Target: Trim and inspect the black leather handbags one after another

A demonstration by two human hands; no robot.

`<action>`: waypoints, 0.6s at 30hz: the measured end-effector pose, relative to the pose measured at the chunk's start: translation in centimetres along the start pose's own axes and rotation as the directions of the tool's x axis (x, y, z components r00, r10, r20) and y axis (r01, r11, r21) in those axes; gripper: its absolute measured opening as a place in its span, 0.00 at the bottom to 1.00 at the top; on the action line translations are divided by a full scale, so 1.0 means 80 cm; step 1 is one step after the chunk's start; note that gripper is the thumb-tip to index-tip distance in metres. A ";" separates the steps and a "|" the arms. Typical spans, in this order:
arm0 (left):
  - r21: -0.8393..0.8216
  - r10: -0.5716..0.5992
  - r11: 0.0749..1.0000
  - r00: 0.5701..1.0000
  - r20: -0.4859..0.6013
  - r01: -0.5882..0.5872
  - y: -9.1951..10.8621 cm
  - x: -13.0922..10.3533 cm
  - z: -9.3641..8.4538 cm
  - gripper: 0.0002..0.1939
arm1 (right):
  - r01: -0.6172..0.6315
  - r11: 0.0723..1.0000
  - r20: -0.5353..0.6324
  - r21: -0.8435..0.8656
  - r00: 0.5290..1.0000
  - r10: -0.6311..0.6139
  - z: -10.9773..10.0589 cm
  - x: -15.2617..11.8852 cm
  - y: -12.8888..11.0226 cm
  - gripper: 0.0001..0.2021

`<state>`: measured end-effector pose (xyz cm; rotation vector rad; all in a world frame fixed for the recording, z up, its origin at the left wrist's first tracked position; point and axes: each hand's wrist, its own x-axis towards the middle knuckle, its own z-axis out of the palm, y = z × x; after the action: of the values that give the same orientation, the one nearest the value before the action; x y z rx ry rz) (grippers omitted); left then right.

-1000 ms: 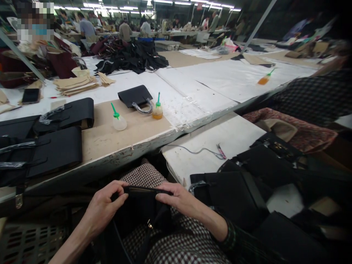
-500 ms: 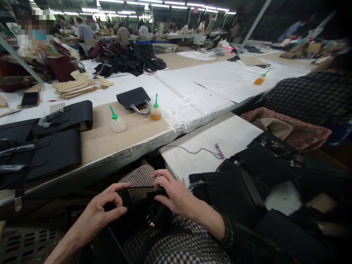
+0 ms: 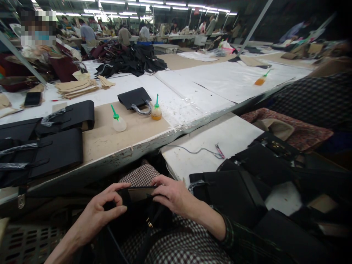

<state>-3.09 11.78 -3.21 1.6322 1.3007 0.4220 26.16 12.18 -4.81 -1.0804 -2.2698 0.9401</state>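
A black handbag (image 3: 136, 214) rests open on my lap, over a checked cloth, with a beige inner edge and small gold-coloured hardware showing. My left hand (image 3: 101, 209) grips its left edge, fingers on top and thumb low. At the right end of the rim, my right hand (image 3: 174, 194) pinches the bag's edge between thumb and fingers. The dark interior and the fingertips' exact contact are hard to make out.
Black bags with wrapped handles (image 3: 55, 152) lie on the left table, near two glue bottles (image 3: 119, 124) and a small black bag (image 3: 133, 98). More black bags (image 3: 228, 190) fill the right side table, by a pink-handled tool (image 3: 219, 150). A co-worker's checked sleeve (image 3: 305, 97) is at right.
My right hand's fingers have come down and closed onto the bag's rim from a more raised, spread pose. My left hand stays nearly still.
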 end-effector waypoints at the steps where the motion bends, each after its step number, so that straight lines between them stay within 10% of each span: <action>1: -0.004 -0.008 1.000 1.000 -0.010 0.008 -0.001 0.000 0.001 0.13 | -0.015 1.000 0.007 0.018 1.000 0.015 0.000 0.000 -0.002 0.06; 11: 0.034 -0.105 0.992 0.955 -0.279 0.119 -0.011 0.005 0.026 0.17 | -0.143 0.944 -0.323 0.296 0.916 0.239 0.040 0.007 -0.009 0.08; 18: 0.073 -0.078 0.992 0.940 -0.333 0.108 -0.015 0.012 0.030 0.17 | -0.175 0.911 -0.352 0.374 0.882 0.314 0.042 0.007 -0.002 0.10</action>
<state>-1.59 11.49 -5.63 1.6127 1.6605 0.6055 23.58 11.29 -6.84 -1.2911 -1.5928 1.0387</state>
